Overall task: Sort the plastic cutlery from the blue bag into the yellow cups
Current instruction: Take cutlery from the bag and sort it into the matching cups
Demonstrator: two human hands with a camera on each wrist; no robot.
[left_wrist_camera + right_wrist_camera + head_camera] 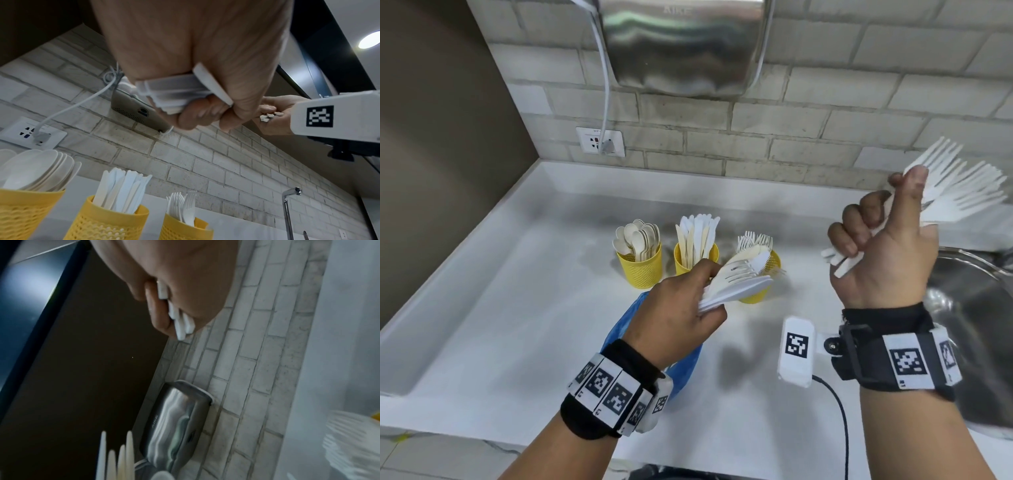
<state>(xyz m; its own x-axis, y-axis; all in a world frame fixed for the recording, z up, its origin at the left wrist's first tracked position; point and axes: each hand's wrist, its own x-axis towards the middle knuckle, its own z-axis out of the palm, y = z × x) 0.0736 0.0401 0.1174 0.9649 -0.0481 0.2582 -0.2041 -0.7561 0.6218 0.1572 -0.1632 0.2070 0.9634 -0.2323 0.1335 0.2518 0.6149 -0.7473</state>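
Note:
Three yellow mesh cups stand in a row on the white counter: the spoon cup (641, 269), the knife cup (688, 262) and the fork cup (760, 293). My left hand (688, 305) hovers in front of them and grips a mixed bundle of white and cream cutlery (743, 277) by the handles (174, 94). The crumpled blue bag (685, 370) lies under that wrist. Raised at the right, my right hand (880, 233) clutches a fan of white forks (962, 192), tines pointing up and right; their handle ends (180, 322) stick out below the fingers. From the left wrist I see the spoon cup (24, 214), knife cup (109, 225) and fork cup (185, 230).
A steel sink (976, 308) with a tap (287, 211) lies at the right. A steel hand dryer (681, 44) hangs on the brick wall, its cord plugged into a socket (601, 141). The counter has a raised rim (448, 274) at left. A black cable (839, 411) trails from my right wrist.

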